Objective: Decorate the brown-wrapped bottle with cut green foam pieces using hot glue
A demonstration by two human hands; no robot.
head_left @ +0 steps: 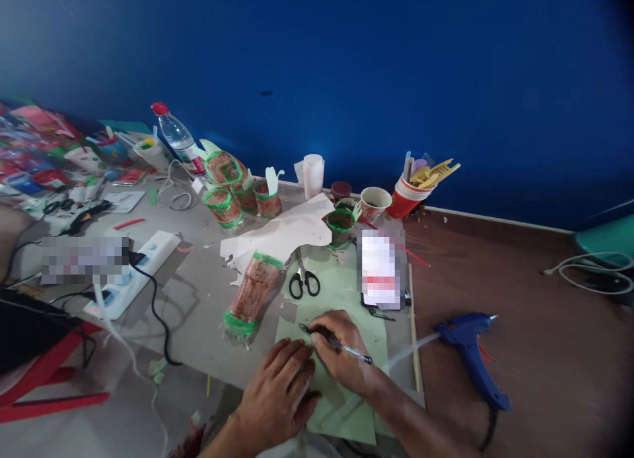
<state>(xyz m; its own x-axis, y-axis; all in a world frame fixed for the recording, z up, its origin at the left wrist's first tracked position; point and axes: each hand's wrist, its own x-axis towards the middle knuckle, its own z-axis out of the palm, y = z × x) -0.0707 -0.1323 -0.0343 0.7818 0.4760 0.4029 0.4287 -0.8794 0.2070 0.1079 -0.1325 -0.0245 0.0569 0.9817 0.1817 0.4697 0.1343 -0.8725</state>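
A pen (347,350) is gripped in my right hand (341,342), its tip close to a sheet of pale green paper (364,405). My left hand (280,392) lies flat near the left edge of that paper, fingers stretched out and holding nothing. Beyond the hands, black-handled scissors (304,284) rest with their blades partly under a torn white sheet (282,230). A brown bottle-like piece with green bands (255,293) lies on its side left of the scissors. Whether the pen tip touches the paper, I cannot tell.
A blue glue gun (470,352) lies on the brown surface at right. A phone with a blurred screen (380,270) is beyond my right hand. Green-rimmed brown cups (222,210), a water bottle (181,141) and red cups (407,199) stand behind. A power strip (143,266) sits left.
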